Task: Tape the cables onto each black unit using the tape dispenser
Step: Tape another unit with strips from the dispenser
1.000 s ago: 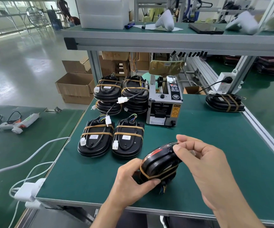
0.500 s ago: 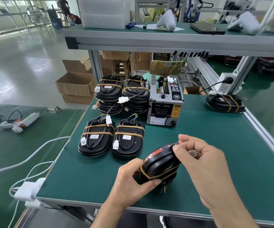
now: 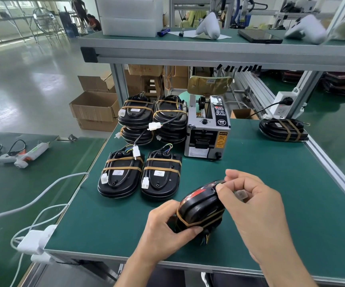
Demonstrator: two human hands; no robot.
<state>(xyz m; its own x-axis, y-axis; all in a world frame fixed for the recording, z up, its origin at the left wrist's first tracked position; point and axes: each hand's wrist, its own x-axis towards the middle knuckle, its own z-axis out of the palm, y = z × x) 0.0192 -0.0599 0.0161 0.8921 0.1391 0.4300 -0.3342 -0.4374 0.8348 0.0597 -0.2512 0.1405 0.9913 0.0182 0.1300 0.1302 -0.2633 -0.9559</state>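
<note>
Over green bench [image 3: 271, 183] — both hands [image 3: 163, 224] [image 3: 256, 206] curled round black unit [image 3: 200, 210].

Your green-topped workbench [image 3: 271, 183] carries a grey tape dispenser [image 3: 206, 135] near its far middle. Left of it sit two stacks of taped black units [image 3: 153, 119], with two more taped units [image 3: 140, 175] lying flat, side by side, in front of the stacks. One further taped unit [image 3: 283, 130] lies alone at the far right corner.
</note>
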